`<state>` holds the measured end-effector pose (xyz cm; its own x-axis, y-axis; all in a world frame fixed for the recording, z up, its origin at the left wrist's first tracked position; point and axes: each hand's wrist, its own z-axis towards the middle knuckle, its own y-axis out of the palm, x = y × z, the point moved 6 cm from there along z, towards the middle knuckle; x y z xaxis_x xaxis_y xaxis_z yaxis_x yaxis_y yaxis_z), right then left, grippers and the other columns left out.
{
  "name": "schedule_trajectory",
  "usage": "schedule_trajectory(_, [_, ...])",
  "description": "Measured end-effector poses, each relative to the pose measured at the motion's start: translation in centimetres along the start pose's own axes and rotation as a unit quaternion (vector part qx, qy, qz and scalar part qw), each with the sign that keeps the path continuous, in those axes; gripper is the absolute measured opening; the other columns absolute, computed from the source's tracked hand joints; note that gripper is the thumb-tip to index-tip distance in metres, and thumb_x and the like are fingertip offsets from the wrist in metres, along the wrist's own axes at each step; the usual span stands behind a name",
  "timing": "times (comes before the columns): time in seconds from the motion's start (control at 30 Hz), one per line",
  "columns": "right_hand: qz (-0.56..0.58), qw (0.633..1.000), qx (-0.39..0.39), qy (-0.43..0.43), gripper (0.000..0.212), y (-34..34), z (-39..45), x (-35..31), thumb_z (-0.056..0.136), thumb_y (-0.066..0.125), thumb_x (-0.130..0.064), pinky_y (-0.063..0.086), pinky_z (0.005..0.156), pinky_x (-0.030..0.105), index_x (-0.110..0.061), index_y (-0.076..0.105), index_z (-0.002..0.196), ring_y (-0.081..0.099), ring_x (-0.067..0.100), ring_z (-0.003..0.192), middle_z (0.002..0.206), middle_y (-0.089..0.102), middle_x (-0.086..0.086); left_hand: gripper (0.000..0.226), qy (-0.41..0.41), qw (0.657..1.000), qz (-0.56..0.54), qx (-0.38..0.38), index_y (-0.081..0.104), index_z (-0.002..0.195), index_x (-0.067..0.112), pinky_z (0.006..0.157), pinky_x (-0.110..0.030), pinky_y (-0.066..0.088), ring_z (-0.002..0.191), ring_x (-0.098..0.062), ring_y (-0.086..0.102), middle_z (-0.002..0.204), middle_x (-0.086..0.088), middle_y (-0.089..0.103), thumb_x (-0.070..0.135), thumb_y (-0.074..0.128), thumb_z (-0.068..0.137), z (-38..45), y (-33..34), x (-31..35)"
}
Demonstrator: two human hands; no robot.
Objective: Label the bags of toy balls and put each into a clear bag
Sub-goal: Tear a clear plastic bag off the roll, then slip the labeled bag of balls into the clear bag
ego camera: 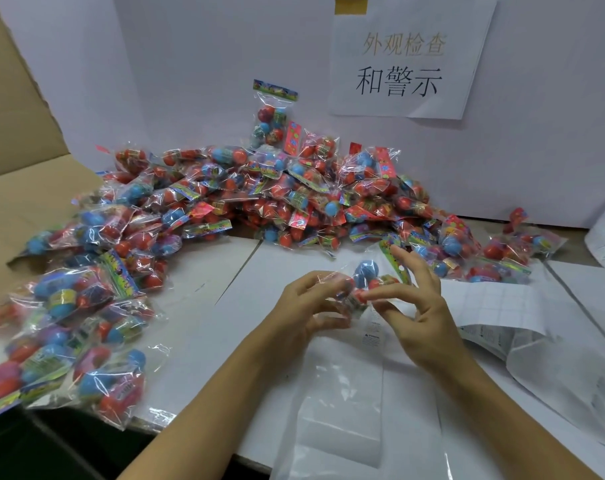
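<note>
clear bag (346, 386) lies flat nearest the cam, thin glossy plastic w/ small printed warning text near its top, spread on the white table (225, 306) just under both hands. both forearms reach in from the bottom edge and meet at centre. left hand (304, 303) is palm-in, fingers curled, pinching the near end of a small bag of toy balls (367, 282). right hand (422, 306) grips the same bag from the other side w/ thumb and a lower finger, other fingers splayed up and apart. bag is crinkly cellophane, held just above the clear bag's mouth; a round blue ball and red ones show thru it, w/ a colourful card header behind the right fingers. big pile of ball bags (259, 188) runs along the back and down the left side, shiny wrap, red and blue spheres. label sheets (495, 306), white gridded paper, lie right of the hands. paper sign (405, 60) w/ printed characters hangs on the white wall.
</note>
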<state>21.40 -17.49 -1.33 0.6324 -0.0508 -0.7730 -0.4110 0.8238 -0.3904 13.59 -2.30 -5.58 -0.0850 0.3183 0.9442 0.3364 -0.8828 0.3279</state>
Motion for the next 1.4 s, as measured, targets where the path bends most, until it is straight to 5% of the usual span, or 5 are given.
schedule_trajectory(0.27, [0.121,0.979,0.125,0.109,0.039,-1.6,0.2,2.0,0.094,0.069,-0.015,0.047,0.099,0.021,-0.047,0.064,0.114,0.053,-0.006,0.124,0.141,0.053,-0.011,0.036,0.007,0.999,-0.035,-0.005,0.066,0.115,-0.002,0.079,-0.039,0.061,0.094,-0.035,0.074,0.104,-0.020,0.072,-0.005,0.079,0.081,0.2,-0.3,0.1])
schedule_trajectory(0.53, [0.188,0.955,-0.051,0.225,0.037,1.4,-0.3,2.6,0.077,0.070,-0.051,0.056,0.060,0.028,-0.018,0.078,0.092,0.072,0.020,0.077,0.086,0.075,0.006,0.036,-0.026,0.998,0.000,-0.051,0.071,0.115,0.009,0.081,-0.045,0.061,0.102,-0.041,0.070,0.109,-0.020,0.066,0.012,0.080,0.080,0.1,0.6,-0.4])
schedule_trajectory(0.67, [0.186,0.956,-0.074,0.215,0.045,1.4,-0.5,2.2,0.077,0.067,-0.052,0.053,0.058,0.024,-0.018,0.075,0.105,0.072,0.017,0.081,0.091,0.076,0.003,0.027,-0.002,1.000,0.017,-0.006,0.073,0.107,0.015,0.068,-0.038,0.060,0.090,-0.027,0.071,0.103,-0.016,0.072,0.035,0.077,0.089,0.1,0.4,0.0])
schedule_trajectory(1.0, [0.141,0.961,-0.077,0.226,0.048,1.3,-0.7,1.9,0.076,0.061,-0.065,0.059,0.061,0.030,-0.026,0.076,0.099,0.071,0.008,0.089,0.092,0.076,-0.011,0.013,0.020,0.996,0.083,0.037,0.071,0.083,0.013,0.071,-0.029,0.058,0.092,-0.019,0.071,0.090,-0.008,0.071,0.014,0.070,0.096,0.3,-0.1,0.3])
schedule_trajectory(1.4, [0.202,0.951,-0.049,0.230,0.038,1.2,-0.5,2.1,0.074,0.072,-0.048,0.055,0.056,0.031,-0.011,0.077,0.080,0.070,0.020,0.071,0.081,0.074,0.011,0.023,0.034,0.991,0.129,-0.023,0.069,0.096,0.017,0.072,-0.036,0.061,0.094,-0.029,0.072,0.102,-0.013,0.071,0.023,0.084,0.080,-0.4,0.9,0.2])
